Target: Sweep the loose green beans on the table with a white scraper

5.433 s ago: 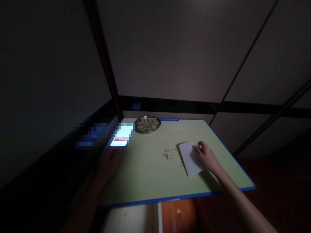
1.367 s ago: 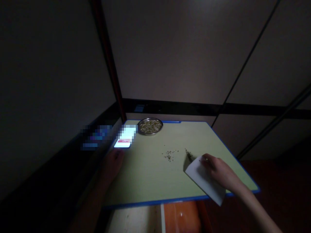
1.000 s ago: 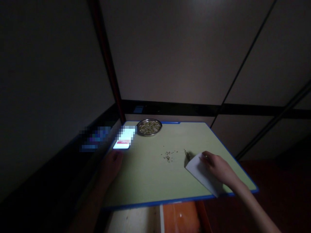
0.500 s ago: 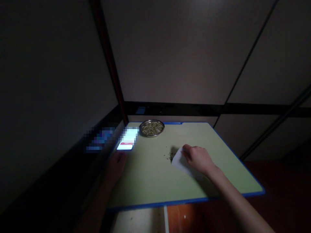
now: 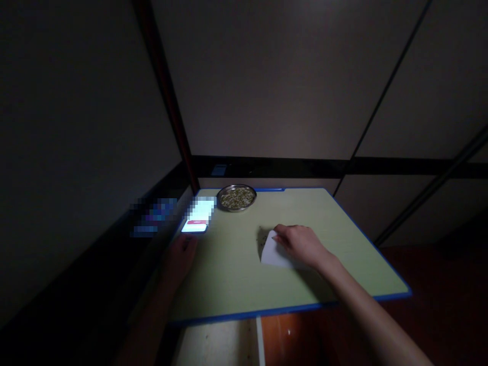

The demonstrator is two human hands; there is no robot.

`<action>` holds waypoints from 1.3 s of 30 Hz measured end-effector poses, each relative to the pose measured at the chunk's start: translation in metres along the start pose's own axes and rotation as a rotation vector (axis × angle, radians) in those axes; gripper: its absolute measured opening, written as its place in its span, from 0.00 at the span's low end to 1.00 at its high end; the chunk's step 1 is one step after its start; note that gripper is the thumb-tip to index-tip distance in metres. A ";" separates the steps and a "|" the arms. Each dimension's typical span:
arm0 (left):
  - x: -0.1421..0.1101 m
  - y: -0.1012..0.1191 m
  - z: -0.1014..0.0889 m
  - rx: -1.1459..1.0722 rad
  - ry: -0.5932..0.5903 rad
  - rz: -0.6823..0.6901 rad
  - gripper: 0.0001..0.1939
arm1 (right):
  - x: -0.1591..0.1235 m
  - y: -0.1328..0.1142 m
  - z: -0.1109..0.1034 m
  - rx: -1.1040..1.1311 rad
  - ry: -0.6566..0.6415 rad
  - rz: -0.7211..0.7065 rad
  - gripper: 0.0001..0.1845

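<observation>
My right hand (image 5: 301, 243) is closed on the edge of a white sheet of paper (image 5: 280, 254), which stands tilted on the green tabletop (image 5: 229, 274). The paper's left edge is beside a small scatter of dark bits (image 5: 263, 240), partly hidden behind it. My left hand (image 5: 183, 252) rests in shadow at the table's left side, just below a lit phone (image 5: 195, 225). Its fingers look loosely curled, and nothing shows in them. At the far left of the table is a round metal plate (image 5: 237, 209) holding green and pale small pieces, like beans or seeds.
A blue rim (image 5: 244, 313) runs around the table. Behind stands a panelled wall (image 5: 267, 91) with a dark glossy strip (image 5: 297, 168). Another dark surface with a reflection (image 5: 158, 211) is at left. Below the front edge are a pale wooden surface (image 5: 221, 340) and an orange one (image 5: 284, 338).
My right hand has moved slightly left with the paper, which covers more of the dark bits. The view has tipped a little. My left hand stays near the phone.
</observation>
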State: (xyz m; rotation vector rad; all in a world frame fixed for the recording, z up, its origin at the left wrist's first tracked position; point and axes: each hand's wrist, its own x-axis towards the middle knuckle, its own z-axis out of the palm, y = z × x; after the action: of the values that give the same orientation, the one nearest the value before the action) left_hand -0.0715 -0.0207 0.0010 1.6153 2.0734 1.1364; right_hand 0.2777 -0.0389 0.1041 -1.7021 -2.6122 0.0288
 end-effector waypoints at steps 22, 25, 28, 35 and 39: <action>-0.003 0.004 0.000 0.001 0.016 0.029 0.16 | 0.004 -0.048 0.026 0.106 0.021 0.104 0.15; -0.004 0.003 0.000 -0.010 0.002 0.042 0.17 | 0.004 -0.031 0.024 0.249 0.070 0.162 0.15; -0.004 0.003 0.000 -0.014 0.001 0.025 0.17 | -0.005 -0.004 0.025 0.455 0.126 0.189 0.14; -0.005 0.008 0.000 -0.002 0.008 0.025 0.15 | -0.036 0.029 0.045 0.677 0.138 0.179 0.14; -0.006 0.009 -0.001 -0.008 0.008 0.026 0.15 | -0.031 0.022 0.050 0.685 0.094 0.141 0.13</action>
State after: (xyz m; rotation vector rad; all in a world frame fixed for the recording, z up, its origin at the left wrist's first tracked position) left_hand -0.0637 -0.0255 0.0067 1.6414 2.0559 1.1599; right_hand 0.3086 -0.0587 0.0529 -1.5575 -2.0464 0.7286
